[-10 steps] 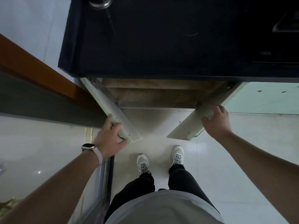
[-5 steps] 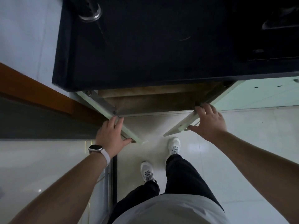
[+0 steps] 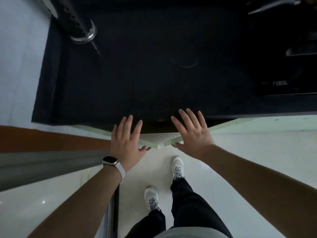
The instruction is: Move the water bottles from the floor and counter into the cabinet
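**Both palms flat on the cabinet doors, doors nearly closed**

From the head camera I look straight down past the dark table (image 3: 154, 74) to the cabinet beneath it. Its two pale green doors are swung almost shut: the left door (image 3: 152, 145) and the right door (image 3: 171, 142) meet at a shallow angle, with a narrow gap between their free edges. Above that gap I see a dark slice of the cabinet interior (image 3: 157, 125), too dim for me to make out what is on the shelves.

My left hand (image 3: 126, 141) lies flat against the left door. Its grip is fully spread, the fingers straight and pointing toward the table, and the thumb lies along the door's outer edge. My right hand (image 3: 192, 134) lies the same way on the right door, fingers fanned and straight, thumb at the door's edge. Neither grip has hold of anything; both only press.

A watch (image 3: 110, 160) with a pale strap sits on the left wrist. Below, two white shoes (image 3: 177, 166) stand on the glossy pale floor (image 3: 248, 152), the right foot nearer the cabinet. A shiny metal post (image 3: 80, 26) rises from the table's far left corner.
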`<action>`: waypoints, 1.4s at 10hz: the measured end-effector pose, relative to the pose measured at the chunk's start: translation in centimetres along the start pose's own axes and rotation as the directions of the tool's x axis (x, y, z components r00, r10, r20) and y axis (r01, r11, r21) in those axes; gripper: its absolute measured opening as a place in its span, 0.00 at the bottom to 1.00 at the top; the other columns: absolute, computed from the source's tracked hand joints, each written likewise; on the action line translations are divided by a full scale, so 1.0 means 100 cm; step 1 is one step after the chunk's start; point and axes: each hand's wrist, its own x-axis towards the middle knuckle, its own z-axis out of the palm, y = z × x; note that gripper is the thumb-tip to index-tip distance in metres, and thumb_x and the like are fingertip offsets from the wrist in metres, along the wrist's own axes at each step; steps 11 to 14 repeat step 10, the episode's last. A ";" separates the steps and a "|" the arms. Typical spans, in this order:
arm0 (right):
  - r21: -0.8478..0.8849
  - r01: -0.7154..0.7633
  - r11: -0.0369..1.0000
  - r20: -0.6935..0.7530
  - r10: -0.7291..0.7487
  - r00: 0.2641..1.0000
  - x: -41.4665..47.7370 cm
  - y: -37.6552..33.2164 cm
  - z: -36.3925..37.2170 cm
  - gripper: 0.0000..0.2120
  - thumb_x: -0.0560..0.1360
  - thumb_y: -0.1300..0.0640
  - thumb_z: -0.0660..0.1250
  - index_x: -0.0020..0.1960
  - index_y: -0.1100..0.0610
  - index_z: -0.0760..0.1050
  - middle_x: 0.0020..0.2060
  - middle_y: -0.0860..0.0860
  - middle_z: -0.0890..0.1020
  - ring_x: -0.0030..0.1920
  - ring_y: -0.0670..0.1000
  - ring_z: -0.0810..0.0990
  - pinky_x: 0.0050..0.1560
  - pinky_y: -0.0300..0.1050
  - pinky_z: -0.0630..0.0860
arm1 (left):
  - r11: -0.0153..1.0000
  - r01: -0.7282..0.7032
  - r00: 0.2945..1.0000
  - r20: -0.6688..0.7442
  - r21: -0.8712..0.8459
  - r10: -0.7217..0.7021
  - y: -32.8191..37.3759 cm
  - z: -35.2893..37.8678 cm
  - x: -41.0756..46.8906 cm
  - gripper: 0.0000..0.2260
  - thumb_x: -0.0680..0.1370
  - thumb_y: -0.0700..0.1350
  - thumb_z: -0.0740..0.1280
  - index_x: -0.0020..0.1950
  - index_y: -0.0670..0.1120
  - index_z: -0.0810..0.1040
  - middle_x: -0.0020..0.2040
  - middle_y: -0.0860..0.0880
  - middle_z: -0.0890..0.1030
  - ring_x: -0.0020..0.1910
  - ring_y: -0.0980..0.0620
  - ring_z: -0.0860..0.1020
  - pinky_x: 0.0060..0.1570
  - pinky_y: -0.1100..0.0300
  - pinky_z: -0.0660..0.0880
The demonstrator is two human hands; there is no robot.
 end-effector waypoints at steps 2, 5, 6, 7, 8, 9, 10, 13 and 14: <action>0.035 -0.082 0.996 -0.061 0.085 0.995 0.035 0.008 0.004 0.40 0.65 0.43 0.77 0.72 0.56 0.68 0.68 0.59 0.72 0.69 0.62 0.68 0.70 0.67 0.61 | 0.998 0.026 0.998 -0.057 0.052 -0.023 0.009 0.002 0.043 0.37 0.64 0.50 0.83 0.70 0.43 0.75 0.67 0.37 0.77 0.65 0.34 0.75 0.63 0.35 0.73; 0.137 -0.122 0.983 -0.121 0.139 0.983 0.044 0.007 0.002 0.28 0.68 0.55 0.72 0.68 0.54 0.73 0.65 0.57 0.75 0.65 0.61 0.72 0.69 0.64 0.63 | 0.983 0.169 0.985 -0.053 0.073 -0.165 0.025 -0.003 0.064 0.30 0.68 0.42 0.80 0.69 0.44 0.77 0.62 0.38 0.77 0.60 0.34 0.76 0.56 0.37 0.75; 0.152 -0.111 0.982 -0.101 0.127 0.987 0.043 0.008 -0.001 0.29 0.68 0.54 0.72 0.68 0.55 0.73 0.65 0.58 0.75 0.66 0.61 0.71 0.69 0.65 0.63 | 0.980 0.188 0.982 -0.024 0.059 -0.187 0.028 -0.004 0.063 0.31 0.68 0.42 0.80 0.70 0.44 0.76 0.63 0.38 0.77 0.61 0.33 0.75 0.58 0.37 0.75; 0.158 -0.105 0.982 -0.024 0.110 0.994 0.042 0.009 -0.008 0.30 0.68 0.52 0.71 0.69 0.55 0.72 0.66 0.58 0.74 0.66 0.62 0.71 0.69 0.65 0.63 | 0.983 0.183 0.983 0.028 0.019 -0.183 0.029 -0.013 0.060 0.32 0.67 0.44 0.81 0.70 0.44 0.76 0.64 0.38 0.77 0.61 0.34 0.76 0.58 0.38 0.75; 0.137 -0.105 0.985 0.103 0.091 0.990 0.042 0.010 -0.024 0.29 0.73 0.46 0.68 0.71 0.54 0.69 0.69 0.56 0.70 0.70 0.60 0.67 0.72 0.62 0.59 | 0.986 0.166 0.985 0.049 -0.013 -0.165 0.029 -0.027 0.051 0.28 0.70 0.45 0.79 0.69 0.44 0.77 0.64 0.40 0.79 0.63 0.35 0.77 0.58 0.40 0.76; 0.126 -0.090 0.988 0.102 0.077 0.992 0.034 0.011 -0.051 0.27 0.77 0.42 0.61 0.73 0.52 0.66 0.72 0.54 0.67 0.73 0.58 0.63 0.74 0.59 0.55 | 0.989 0.143 0.990 0.025 -0.048 -0.142 0.027 -0.054 0.039 0.24 0.74 0.46 0.76 0.69 0.44 0.77 0.67 0.41 0.78 0.66 0.36 0.75 0.61 0.41 0.75; 0.106 -0.086 0.991 0.075 0.078 0.994 0.022 0.010 -0.082 0.27 0.79 0.41 0.56 0.73 0.52 0.65 0.72 0.52 0.67 0.73 0.56 0.63 0.74 0.56 0.56 | 0.993 0.101 0.994 -0.025 -0.057 -0.103 0.025 -0.079 0.027 0.23 0.77 0.48 0.73 0.71 0.45 0.76 0.70 0.42 0.76 0.70 0.38 0.73 0.65 0.41 0.72; 0.106 -0.086 0.991 0.075 0.078 0.994 0.022 0.010 -0.082 0.27 0.79 0.41 0.56 0.73 0.52 0.65 0.72 0.52 0.67 0.73 0.56 0.63 0.74 0.56 0.56 | 0.993 0.101 0.994 -0.025 -0.057 -0.103 0.025 -0.079 0.027 0.23 0.77 0.48 0.73 0.71 0.45 0.76 0.70 0.42 0.76 0.70 0.38 0.73 0.65 0.41 0.72; 0.106 -0.086 0.991 0.075 0.078 0.994 0.022 0.010 -0.082 0.27 0.79 0.41 0.56 0.73 0.52 0.65 0.72 0.52 0.67 0.73 0.56 0.63 0.74 0.56 0.56 | 0.993 0.101 0.994 -0.025 -0.057 -0.103 0.025 -0.079 0.027 0.23 0.77 0.48 0.73 0.71 0.45 0.76 0.70 0.42 0.76 0.70 0.38 0.73 0.65 0.41 0.72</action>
